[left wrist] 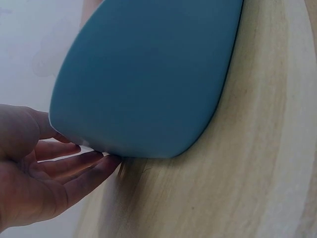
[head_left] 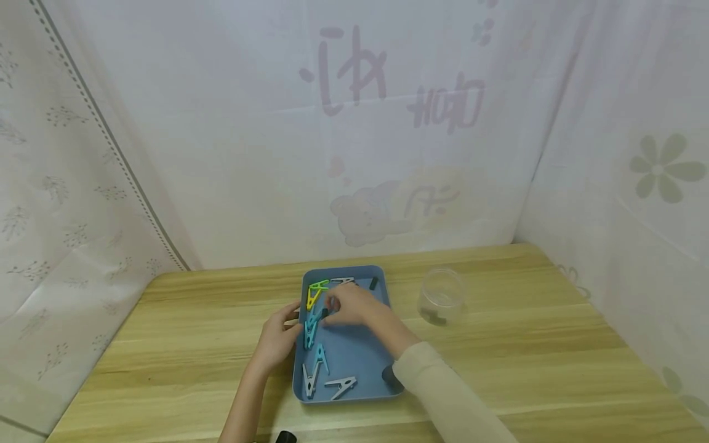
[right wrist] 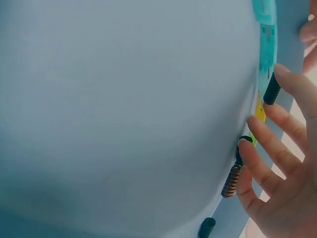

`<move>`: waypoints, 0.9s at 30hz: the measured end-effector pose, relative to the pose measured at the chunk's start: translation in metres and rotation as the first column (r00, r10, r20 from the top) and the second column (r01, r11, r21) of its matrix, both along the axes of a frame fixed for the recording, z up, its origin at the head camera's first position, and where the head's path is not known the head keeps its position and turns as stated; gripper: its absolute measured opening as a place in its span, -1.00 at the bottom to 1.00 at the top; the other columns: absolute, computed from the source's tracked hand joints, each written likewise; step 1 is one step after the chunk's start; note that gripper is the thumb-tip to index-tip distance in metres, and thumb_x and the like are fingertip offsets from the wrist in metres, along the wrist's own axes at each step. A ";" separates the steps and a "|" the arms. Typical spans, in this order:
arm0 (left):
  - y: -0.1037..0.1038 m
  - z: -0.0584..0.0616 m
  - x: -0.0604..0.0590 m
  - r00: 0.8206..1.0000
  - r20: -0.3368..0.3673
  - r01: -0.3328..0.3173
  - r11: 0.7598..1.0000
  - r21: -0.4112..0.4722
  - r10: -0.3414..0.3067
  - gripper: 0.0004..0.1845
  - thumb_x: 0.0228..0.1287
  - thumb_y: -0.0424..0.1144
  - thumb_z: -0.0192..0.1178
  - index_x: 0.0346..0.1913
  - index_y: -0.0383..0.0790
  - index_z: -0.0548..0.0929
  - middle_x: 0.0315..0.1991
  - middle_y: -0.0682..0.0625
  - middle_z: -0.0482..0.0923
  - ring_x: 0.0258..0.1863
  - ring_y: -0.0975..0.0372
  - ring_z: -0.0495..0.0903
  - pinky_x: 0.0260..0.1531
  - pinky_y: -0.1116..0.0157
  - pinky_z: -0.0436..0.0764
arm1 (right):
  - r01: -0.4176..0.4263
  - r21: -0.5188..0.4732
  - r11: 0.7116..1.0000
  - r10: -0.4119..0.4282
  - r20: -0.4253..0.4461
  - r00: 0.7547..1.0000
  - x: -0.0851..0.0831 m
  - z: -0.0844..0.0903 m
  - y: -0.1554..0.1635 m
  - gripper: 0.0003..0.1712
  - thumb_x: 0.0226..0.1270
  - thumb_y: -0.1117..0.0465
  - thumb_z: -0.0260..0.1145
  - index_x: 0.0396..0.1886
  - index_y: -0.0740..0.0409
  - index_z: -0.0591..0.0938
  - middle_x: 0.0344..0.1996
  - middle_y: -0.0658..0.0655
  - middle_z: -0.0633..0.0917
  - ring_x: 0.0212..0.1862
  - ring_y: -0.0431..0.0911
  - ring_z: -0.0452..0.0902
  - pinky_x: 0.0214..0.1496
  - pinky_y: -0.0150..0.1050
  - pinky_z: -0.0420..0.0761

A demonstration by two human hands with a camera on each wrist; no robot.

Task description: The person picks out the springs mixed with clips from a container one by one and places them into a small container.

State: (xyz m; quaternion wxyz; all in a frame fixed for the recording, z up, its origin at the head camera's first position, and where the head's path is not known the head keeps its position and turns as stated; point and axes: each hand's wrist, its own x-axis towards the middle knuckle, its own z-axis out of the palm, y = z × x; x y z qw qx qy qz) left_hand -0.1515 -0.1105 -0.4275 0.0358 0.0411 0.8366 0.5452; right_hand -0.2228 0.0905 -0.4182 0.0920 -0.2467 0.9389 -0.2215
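Note:
My right hand (head_left: 350, 304) reaches over the left part of a blue tray (head_left: 354, 354). Between its thumb and index finger it pinches a small black ridged cylinder (right wrist: 272, 89). Its other fingers spread beside another dark cylinder (right wrist: 242, 148) and a coil-like brown piece (right wrist: 231, 181). My left hand (head_left: 279, 337) rests against the tray's left outer wall, with its extended fingertips (left wrist: 113, 161) along the lower edge. Beside the right hand, teal clothespins (head_left: 310, 334) lie along the tray's left side, below a yellow clothespin (head_left: 312, 299) and a lime clothespin (head_left: 319, 285).
Nearer the front of the tray lie a light-blue clothespin (head_left: 320, 357) and two whitish ones, one a white clothespin (head_left: 341, 386). A short dark cylinder (head_left: 373, 283) lies at the far right corner. Right of the tray, a clear jar (head_left: 441, 292) holds dark pieces. Fabric (head_left: 354, 147) hangs behind the wooden table (head_left: 520, 344).

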 end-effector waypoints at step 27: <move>0.002 0.002 0.002 1.000 0.005 0.001 1.000 0.006 -0.001 -0.45 0.46 -0.50 0.04 0.47 -0.56 0.38 0.24 -0.53 0.54 0.12 -0.33 0.67 -0.22 0.10 0.73 | -0.016 -0.095 0.995 0.016 0.001 1.000 0.002 0.018 0.006 -0.60 0.36 -0.11 0.50 0.07 -0.03 0.72 -0.16 0.02 0.77 -0.19 -0.13 0.65 -0.11 -0.13 0.68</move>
